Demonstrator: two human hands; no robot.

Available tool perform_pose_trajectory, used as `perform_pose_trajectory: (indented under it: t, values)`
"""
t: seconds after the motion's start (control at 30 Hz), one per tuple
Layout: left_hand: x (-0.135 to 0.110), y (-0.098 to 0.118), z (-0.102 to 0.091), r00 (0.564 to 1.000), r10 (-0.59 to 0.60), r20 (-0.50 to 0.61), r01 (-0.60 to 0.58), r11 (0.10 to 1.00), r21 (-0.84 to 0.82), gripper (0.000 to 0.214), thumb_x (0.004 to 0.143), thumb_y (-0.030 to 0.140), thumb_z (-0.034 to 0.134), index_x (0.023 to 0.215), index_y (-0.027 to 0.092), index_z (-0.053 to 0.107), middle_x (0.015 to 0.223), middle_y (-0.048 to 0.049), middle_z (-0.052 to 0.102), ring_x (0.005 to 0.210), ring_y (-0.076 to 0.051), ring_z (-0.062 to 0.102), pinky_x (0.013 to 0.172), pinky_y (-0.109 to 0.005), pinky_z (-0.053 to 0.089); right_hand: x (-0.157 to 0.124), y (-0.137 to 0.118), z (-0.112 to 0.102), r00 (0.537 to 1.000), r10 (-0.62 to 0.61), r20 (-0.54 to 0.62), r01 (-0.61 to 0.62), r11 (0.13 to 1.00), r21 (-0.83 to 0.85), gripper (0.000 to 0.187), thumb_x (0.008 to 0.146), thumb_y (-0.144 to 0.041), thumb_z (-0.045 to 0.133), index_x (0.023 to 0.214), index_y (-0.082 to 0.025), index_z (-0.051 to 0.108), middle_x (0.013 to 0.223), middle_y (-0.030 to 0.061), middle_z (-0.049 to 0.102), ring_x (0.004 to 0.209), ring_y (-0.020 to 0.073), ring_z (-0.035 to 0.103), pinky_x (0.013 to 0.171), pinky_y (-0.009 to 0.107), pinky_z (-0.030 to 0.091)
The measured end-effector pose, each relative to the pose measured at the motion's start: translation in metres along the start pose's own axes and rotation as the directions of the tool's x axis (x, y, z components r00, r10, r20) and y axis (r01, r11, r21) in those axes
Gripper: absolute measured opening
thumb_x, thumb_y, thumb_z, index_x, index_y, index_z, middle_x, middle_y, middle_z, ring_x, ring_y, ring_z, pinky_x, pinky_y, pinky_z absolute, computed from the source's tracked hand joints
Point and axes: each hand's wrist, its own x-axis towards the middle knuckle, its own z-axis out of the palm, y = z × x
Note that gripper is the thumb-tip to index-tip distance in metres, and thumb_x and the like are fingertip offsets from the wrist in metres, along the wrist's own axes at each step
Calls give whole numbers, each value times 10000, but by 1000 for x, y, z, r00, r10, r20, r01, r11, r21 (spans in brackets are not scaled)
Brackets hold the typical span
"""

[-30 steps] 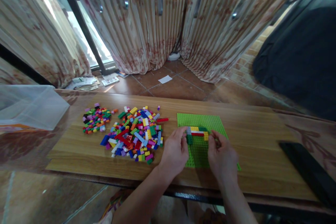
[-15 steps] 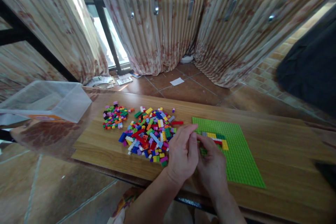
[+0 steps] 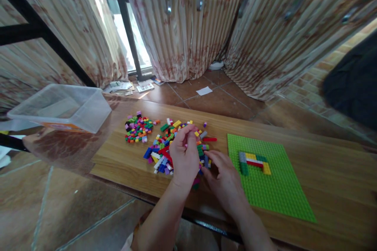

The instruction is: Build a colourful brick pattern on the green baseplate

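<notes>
1. Hanging over the large brick pile, the left hand hides much of its middle, thumb and forefinger tips close together; whether a brick sits between them, I can't tell.

2. Over to the right hand, at that pile's right edge: thumb and forefinger stand apart, with loose bricks visible in the gap. No grip on any of them shows.

3. Just beyond the right forefinger, a long red brick lies flat at the pile's edge.

4. Right of both hands, the green baseplate lies at a slant on the wooden tabletop, and on it stands the brick build: grey at the far left corner, yellow and dark green along the back, white and red strips inside, green and yellow blocks toward the person. Neither hand touches it.

5. Out left, a smaller brick pile sits near the large one, and farther left comes a clear plastic bin with an orange label.

6. Beyond the table, striped curtains hang above a tiled floor, where a white sheet lies.
</notes>
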Motion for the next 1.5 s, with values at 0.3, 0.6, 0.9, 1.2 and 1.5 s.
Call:
perform_pose_trajectory:
  t: [0.3, 0.6, 0.9, 1.2, 1.5]
  values:
    - [1, -1, -2, 999, 27, 32, -29, 998, 57, 167, 874, 200, 566, 944, 190, 718, 901, -26, 741, 791, -137, 676, 726, -240, 539, 2, -1, -6, 998, 18, 57, -23, 996, 88, 314, 851, -235, 627, 1165, -229, 646, 1164, 87, 678, 1072, 243, 620, 948, 455, 506]
    - [10, -6, -2, 993, -90, -80, 80, 990, -119, 152, 799, 231, 636, 908, 177, 725, 868, -24, 743, 718, -122, 664, 677, -232, 532, 7, -4, -8, 989, 94, -113, -73, 982, 174, 238, 910, -239, 523, 1092, -224, 676, 1046, 75, 708, 975, 205, 648, 891, 387, 524]
    - [11, -4, -3, 990, -127, -62, 117, 983, -142, 173, 754, 210, 664, 907, 180, 739, 850, -8, 743, 693, -108, 653, 655, -208, 525, 20, -17, 7, 997, -67, -46, 70, 996, 59, 438, 866, -166, 538, 1303, -174, 577, 1333, 105, 590, 1198, 257, 503, 1040, 468, 435]
    - [9, -3, -3, 992, -121, -28, 117, 988, -101, 189, 756, 208, 656, 925, 174, 734, 872, -21, 749, 765, -138, 682, 706, -242, 549, 26, -20, 10, 993, -82, -84, 91, 989, 119, 353, 864, -164, 566, 1204, -221, 642, 1185, 75, 678, 1089, 232, 563, 975, 426, 487]
    - [-9, -1, 4, 983, -124, 139, 129, 991, -28, 170, 804, 250, 647, 932, 180, 735, 876, -25, 739, 734, -124, 670, 703, -238, 548, 4, -10, -28, 903, 161, -398, -79, 974, 214, 240, 882, -250, 580, 1103, -238, 672, 1086, 78, 657, 947, 181, 637, 814, 334, 563]
